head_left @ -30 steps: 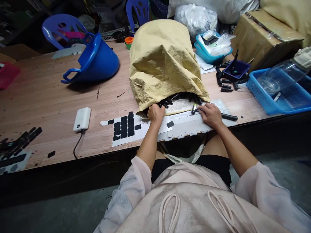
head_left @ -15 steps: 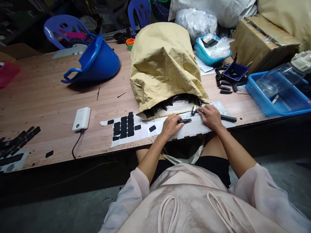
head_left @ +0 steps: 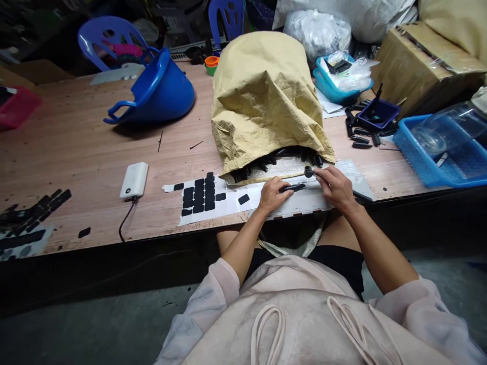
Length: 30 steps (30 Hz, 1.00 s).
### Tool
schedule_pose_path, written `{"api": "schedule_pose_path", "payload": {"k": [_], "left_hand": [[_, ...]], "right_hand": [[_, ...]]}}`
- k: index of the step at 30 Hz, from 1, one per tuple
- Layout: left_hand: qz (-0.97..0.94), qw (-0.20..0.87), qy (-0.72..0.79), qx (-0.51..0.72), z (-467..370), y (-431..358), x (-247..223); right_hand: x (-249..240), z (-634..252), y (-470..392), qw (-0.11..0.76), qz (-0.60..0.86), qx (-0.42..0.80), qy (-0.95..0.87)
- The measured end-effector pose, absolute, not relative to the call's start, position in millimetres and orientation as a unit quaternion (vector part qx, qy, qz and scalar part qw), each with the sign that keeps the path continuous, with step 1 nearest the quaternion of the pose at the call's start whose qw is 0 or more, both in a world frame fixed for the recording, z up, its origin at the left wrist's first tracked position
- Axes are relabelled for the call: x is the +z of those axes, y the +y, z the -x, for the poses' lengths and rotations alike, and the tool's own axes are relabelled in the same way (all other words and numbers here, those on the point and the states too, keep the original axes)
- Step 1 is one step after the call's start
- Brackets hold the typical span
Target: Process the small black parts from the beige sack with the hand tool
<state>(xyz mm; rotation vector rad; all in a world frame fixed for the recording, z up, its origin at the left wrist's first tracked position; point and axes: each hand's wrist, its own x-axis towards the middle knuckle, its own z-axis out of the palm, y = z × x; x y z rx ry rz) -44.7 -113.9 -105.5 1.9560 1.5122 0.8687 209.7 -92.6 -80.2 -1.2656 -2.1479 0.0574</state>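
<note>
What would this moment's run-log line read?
left hand: holds slim black piece | right hand: grips hammer | tan sack: mouth open, black pieces inside

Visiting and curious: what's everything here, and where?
sack: one, tan, centre
parts: many, black, in sack
thin part: one, black, left hand
hammer: one, black, right hand
pads: many, black, front
power bank: one, white, left
tub: one, blue, back left
chairs: two, purple, behind
cups: two, orange/green, back
basket: one, blue, right
bottle: one, clear, in basket
basin: one, turquoise, back
tray: one, purple, right
carton: one, brown, back right
bags: several, pale, back
box: one, pink, leftmost
table: one, brown, beneath
left hand: one, bare, centre
right hand: one, bare, right
</note>
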Motion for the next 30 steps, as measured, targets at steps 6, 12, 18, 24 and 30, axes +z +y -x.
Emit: {"api": "schedule_pose_path", "payload": {"k": [6, 12, 18, 24, 30], "left_hand": [[-0.714, 0.282, 0.546, 0.337, 46.1, -113.4, -108.0], [-0.719, 0.283, 0.536, 0.34, 46.5, -111.8, -109.0], [-0.711, 0.282, 0.54, 0.352, 45.2, -112.3, -112.1], [-0.714, 0.272, 0.549, 0.338, 45.3, -111.8, -111.9], [-0.719, 0.249, 0.56, 0.327, 42.2, -113.9, -108.0]], "right_hand": [[-73.2, -179.7, -123.7, 0.356, 0.418, 0.089, -0.831], [-81.1, -173.4, -126.4, 0.298, 0.419, 0.068, -0.855], [-76.2, -182.8, -124.6, 0.341, 0.445, 0.074, -0.825], [-77.4, -196.1, -117.6, 0.328, 0.46, 0.085, -0.821], [-77.4, -222.0, -89.7, 0.304, 0.485, 0.012, -0.82]]}}
